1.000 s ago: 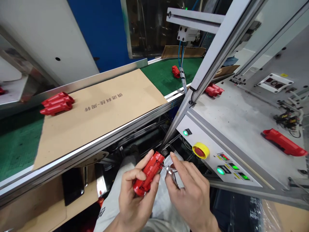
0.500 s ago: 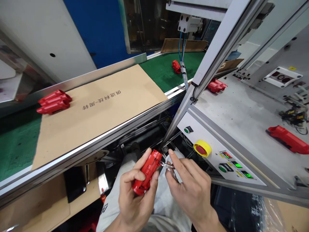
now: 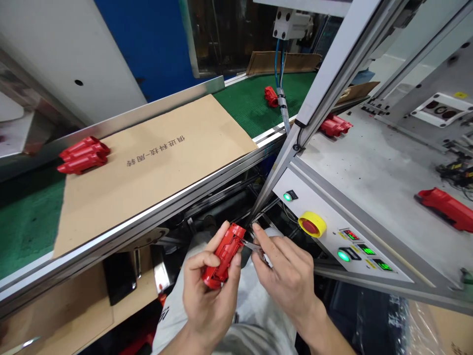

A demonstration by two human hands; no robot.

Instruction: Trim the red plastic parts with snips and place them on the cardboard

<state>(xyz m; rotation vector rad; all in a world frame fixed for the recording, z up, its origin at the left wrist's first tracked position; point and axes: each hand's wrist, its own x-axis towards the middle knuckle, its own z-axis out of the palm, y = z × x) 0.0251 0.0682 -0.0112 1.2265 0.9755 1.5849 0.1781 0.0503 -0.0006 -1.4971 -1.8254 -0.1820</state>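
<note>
My left hand [image 3: 210, 291] is closed round a red plastic housing [image 3: 223, 254], held over my lap with its open end tilted up to the right. My right hand [image 3: 286, 281] pinches small metal tweezers [image 3: 253, 246], and their tip touches the upper end of the housing. Both hands sit low in the middle, below the conveyor's edge.
A green conveyor belt [image 3: 25, 217] carries a brown cardboard sheet [image 3: 155, 162], a cluster of red housings [image 3: 83, 155] at its left and one red part [image 3: 271, 96] farther back. To the right, a grey machine table [image 3: 369, 172] holds more red housings [image 3: 335, 124], a yellow-ringed stop button [image 3: 312, 225] and lit green indicators.
Both hands and the red housing have drifted slightly up and left in view. The tweezers stay at the housing's end. The view has shifted a little to the left.
</note>
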